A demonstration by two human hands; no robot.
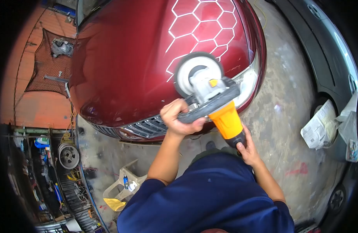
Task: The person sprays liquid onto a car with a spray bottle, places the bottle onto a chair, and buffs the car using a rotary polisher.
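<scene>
A car polisher (227, 120) with a yellow body and a round pad (181, 77) reaches over the front corner of a dark red car hood (120, 50). My left hand (178, 118) wraps the polisher's black loop handle. My right hand (247, 148) grips the black rear end of its body. The pad looks blurred and overlaps the lower end of a white hexagon line pattern (202, 21) on the hood. Just right of the pad is the car's headlight (247, 83), partly covered by the tool.
A plastic chair (122, 180) holds a blue bottle (126, 181) and a yellow cloth (115, 204). Cluttered shelves (43, 174) and a wheel rim (69, 156) stand at left. A grey car (323, 42) with newspaper (321, 126) taped on is at right.
</scene>
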